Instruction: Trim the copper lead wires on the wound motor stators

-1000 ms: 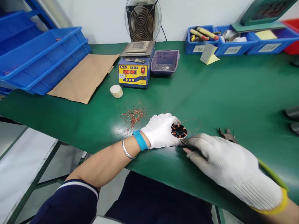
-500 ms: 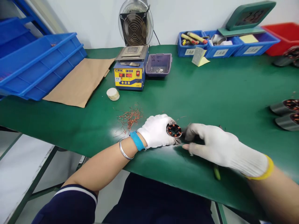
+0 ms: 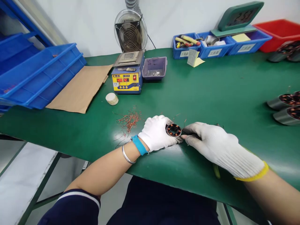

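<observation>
My left hand [image 3: 156,132], in a white glove, is wrapped round a motor stator [image 3: 173,130]. Its round open end with copper windings faces up toward me. Close at the stator's right side is my right hand [image 3: 211,142], gloved with a yellow cuff. Its thumb and forefinger come together in a pinch against the stator's rim; what lies between them is too small or hidden to name. Beneath the right hand lies a tool with a green handle [image 3: 216,171], mostly covered. A loose heap of copper wire scraps [image 3: 129,121] lies left of the stator.
Behind the wire stand a yellow-blue soldering pot [image 3: 126,82], a purple tray [image 3: 154,67] and a fan [image 3: 130,36]. More stators [image 3: 286,116] stand at the right. Blue boxes [image 3: 214,52] line the back; a blue crate [image 3: 42,75] rests on cardboard [image 3: 81,87] at left.
My right thumb and forefinger have closed from apart into a pinch and moved against the stator's right side. My left hand keeps its hold. The view has shifted slightly.
</observation>
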Demonstrator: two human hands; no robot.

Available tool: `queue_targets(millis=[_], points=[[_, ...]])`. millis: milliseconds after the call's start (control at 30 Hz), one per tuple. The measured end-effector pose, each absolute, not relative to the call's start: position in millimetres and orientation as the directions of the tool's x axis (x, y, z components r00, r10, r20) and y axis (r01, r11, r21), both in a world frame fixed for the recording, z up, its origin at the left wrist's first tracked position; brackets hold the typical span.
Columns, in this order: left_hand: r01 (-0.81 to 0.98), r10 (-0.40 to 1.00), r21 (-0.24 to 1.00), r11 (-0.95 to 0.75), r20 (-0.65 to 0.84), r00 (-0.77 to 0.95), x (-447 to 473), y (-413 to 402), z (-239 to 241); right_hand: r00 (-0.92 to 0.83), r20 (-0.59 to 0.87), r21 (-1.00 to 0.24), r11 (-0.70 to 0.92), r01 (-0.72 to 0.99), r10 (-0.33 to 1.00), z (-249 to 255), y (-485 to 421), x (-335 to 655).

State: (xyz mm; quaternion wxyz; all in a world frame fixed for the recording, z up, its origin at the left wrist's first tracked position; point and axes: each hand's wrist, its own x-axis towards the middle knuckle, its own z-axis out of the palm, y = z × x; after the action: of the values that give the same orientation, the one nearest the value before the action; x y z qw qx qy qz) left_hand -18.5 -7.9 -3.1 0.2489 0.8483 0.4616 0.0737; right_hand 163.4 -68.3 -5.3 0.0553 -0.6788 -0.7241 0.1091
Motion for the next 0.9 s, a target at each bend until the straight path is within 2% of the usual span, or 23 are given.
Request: queue_targets(millis=[100,167,267,333,400,467,533,633,700,800,833,900], points=[[0.739,0.826,0.522,-0.427,-0.108,0.554,-23,-8,-2,-0.127,-0.013,-0.223,0.121,0.967,0.992,-10,-69,165],[0.683,0.816,0.629,-0.372,-0.13,0.564,-28,-4,-3,-0.132,-0.016,-0.229,0.125,0.965,0.991,-11,-69,163],[0.474,0.763,0.868,-0.15,-0.203,0.614,-33,6,-7,-0.127,-0.059,-0.24,0.109,0.965,0.99,-12,-70,154],[0.325,0.761,0.946,-0.021,-0.196,0.618,-30,10,-11,-0.175,-0.063,-0.267,0.152,0.952,0.982,-13,-70,149],[0.242,0.842,0.97,0.008,-0.137,0.522,-25,11,-15,-0.248,-0.044,-0.296,0.224,0.929,0.968,-16,-71,146],[0.206,0.927,0.979,0.004,-0.081,0.365,-20,7,-16,-0.275,-0.031,-0.295,0.254,0.921,0.961,-19,-72,148],[0.157,0.958,0.988,-0.006,-0.04,0.283,-20,4,-16,-0.259,-0.027,-0.285,0.241,0.928,0.965,-22,-73,152],[0.131,0.927,0.991,-0.011,-0.039,0.373,-29,2,-11,-0.259,-0.037,-0.322,0.234,0.917,0.965,-25,-72,158],[0.269,0.872,0.961,-0.067,-0.075,0.483,-36,3,-8,-0.273,-0.04,-0.343,0.243,0.907,0.961,-26,-70,159],[0.568,0.775,0.774,-0.279,-0.168,0.609,-40,-1,0,-0.256,-0.054,-0.343,0.222,0.913,0.965,-20,-70,155],[0.63,0.763,0.705,-0.327,-0.195,0.616,-40,-4,3,-0.248,-0.067,-0.345,0.211,0.914,0.966,-15,-72,154],[0.672,0.77,0.654,-0.347,-0.211,0.603,-37,-10,8,-0.256,-0.089,-0.355,0.21,0.911,0.962,-2,-77,152]])
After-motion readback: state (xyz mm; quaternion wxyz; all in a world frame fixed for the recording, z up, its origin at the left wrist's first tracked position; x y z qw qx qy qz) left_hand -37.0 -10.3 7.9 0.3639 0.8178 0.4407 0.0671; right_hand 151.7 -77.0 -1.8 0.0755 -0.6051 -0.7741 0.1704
